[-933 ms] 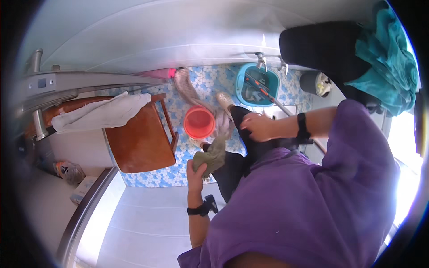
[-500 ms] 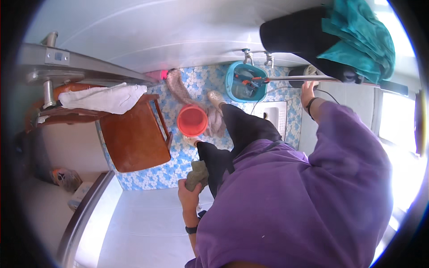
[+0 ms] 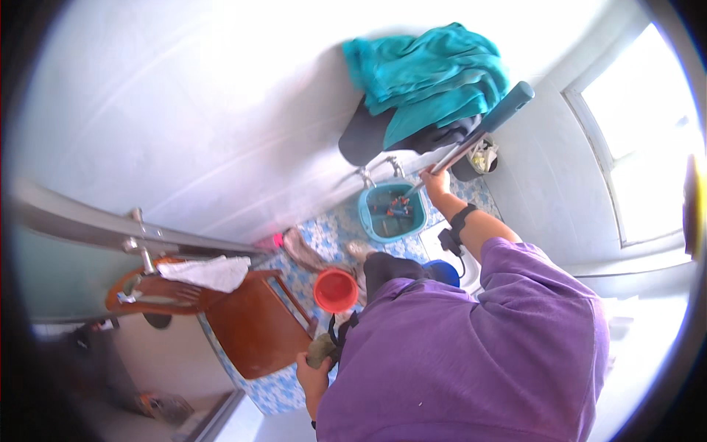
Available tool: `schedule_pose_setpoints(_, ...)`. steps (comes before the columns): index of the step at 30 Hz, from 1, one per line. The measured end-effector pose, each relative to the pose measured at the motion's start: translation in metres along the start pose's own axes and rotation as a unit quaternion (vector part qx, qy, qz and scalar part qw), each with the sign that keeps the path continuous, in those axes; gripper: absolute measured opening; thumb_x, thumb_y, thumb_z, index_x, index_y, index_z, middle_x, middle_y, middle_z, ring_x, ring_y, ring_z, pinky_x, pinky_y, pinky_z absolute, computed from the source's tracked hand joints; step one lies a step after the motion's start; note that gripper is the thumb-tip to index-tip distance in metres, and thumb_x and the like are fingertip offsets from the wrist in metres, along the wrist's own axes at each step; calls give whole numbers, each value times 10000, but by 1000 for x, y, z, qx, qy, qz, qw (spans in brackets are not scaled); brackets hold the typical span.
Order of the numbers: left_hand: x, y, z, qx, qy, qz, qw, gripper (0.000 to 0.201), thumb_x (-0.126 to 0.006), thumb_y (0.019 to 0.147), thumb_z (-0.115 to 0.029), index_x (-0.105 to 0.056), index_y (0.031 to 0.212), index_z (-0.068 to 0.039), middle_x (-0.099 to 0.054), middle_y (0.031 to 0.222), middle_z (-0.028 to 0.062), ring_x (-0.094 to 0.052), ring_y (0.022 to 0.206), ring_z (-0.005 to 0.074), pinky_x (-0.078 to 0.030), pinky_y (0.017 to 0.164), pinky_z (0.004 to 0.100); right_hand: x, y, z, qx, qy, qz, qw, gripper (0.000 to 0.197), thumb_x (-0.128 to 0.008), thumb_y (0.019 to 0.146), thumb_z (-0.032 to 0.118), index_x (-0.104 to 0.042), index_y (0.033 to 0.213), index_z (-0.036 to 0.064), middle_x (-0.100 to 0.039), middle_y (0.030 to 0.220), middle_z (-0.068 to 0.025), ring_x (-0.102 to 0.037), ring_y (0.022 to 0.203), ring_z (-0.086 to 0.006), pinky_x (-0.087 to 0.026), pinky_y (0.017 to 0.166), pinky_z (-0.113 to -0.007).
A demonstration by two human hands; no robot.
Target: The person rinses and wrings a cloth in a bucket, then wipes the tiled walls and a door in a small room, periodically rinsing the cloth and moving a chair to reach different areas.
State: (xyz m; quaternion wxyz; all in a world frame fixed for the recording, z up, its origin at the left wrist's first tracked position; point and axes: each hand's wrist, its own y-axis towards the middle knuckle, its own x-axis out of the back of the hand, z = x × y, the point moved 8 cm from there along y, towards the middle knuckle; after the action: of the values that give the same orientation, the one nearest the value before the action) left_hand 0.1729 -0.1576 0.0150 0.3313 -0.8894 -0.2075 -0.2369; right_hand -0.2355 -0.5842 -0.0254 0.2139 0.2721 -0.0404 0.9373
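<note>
My left hand (image 3: 313, 379) is closed around a crumpled olive-grey cloth (image 3: 320, 351), low beside my body. At the wall side, my right hand (image 3: 435, 182) grips the metal pole of a mop (image 3: 456, 154). The mop's blue grip end points up to the right. Its lower end slants down to a light-blue basin (image 3: 366, 219), where an orange and dark frame, apparently the mop's head, lies inside. A red bucket (image 3: 335, 290) stands on the floor near my feet.
Brown wooden chair (image 3: 258, 324) at the left, a white cloth (image 3: 210, 272) over its back. Two taps (image 3: 396, 166) jut from the wall above the basin. Teal fabric (image 3: 434, 77) hangs over something dark. A bin (image 3: 482, 159) stands in the corner; a pinkish cloth (image 3: 300, 249) lies on the floor.
My right hand, with its fingers at the pole before, now wraps around it. The pole has tilted up steeply. The view has turned; my left hand still holds the cloth.
</note>
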Motion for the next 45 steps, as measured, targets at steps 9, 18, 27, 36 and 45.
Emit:
schedule_pose_setpoints(9,18,17,-23,-21,51,-31,998,403,-716,583,-173,-489,887,-40,-582,804,179,-573,753,335,-440,680,393,28,-16,94,116,-36,201,972,98,-622,615,70,-549,653,18,-545,576,-61,-525,575,-154,-443,571,-315)
schedule_pose_setpoints(18,15,33,-34,-56,51,-26,997,413,-729,626,-205,-485,915,-37,-591,829,174,-582,784,320,-440,691,374,-42,-5,7,47,-39,282,958,56,-598,623,112,-610,661,72,-583,608,-80,-573,594,-189,-454,588,-316)
schedule_pose_setpoints(27,38,13,-33,24,56,-63,996,385,-700,634,-140,-481,931,-30,-596,834,160,-589,777,278,-452,692,351,-3,-23,23,115,-109,366,917,93,-594,621,115,-593,686,48,-589,632,-74,-569,621,-178,-453,591,-302)
schedule_pose_setpoints(36,34,7,-32,-14,67,-80,994,404,-698,628,-227,-506,923,-29,-593,866,188,-576,827,351,-456,706,388,-91,-2,4,58,-73,320,943,182,-635,703,172,-617,809,26,-598,698,-82,-552,673,-154,-441,627,-310)
schedule_pose_setpoints(45,41,-17,3,23,33,-117,992,433,-705,617,-253,-500,931,-36,-596,860,200,-573,837,364,-452,717,404,-124,-25,65,88,-244,378,889,349,-672,715,336,-580,718,-1,-567,560,-89,-574,438,-178,-450,390,-295)
